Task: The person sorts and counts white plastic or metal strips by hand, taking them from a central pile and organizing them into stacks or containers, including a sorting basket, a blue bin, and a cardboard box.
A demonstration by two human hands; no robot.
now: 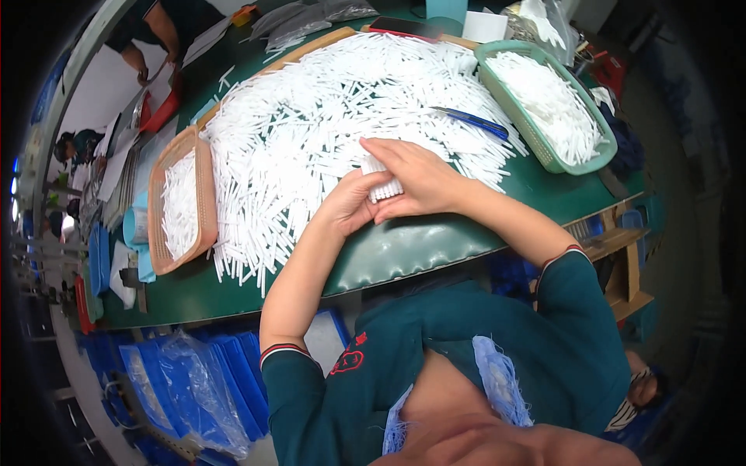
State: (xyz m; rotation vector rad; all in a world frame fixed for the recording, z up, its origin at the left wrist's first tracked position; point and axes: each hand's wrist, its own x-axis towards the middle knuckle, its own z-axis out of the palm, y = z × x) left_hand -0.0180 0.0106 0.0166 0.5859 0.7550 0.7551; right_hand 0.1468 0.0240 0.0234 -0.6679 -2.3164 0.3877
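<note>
Both hands (348,202) (423,180) meet, clamped around a bundle of white sticks (386,190) that they partly hide.

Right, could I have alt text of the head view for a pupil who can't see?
A person's left hand and right hand hold a bundle of white sticks over a green table heaped with loose sticks. An orange basket and a green basket, both holding sticks, stand left and right of the heap; a slim blue tool lies on it.
</note>
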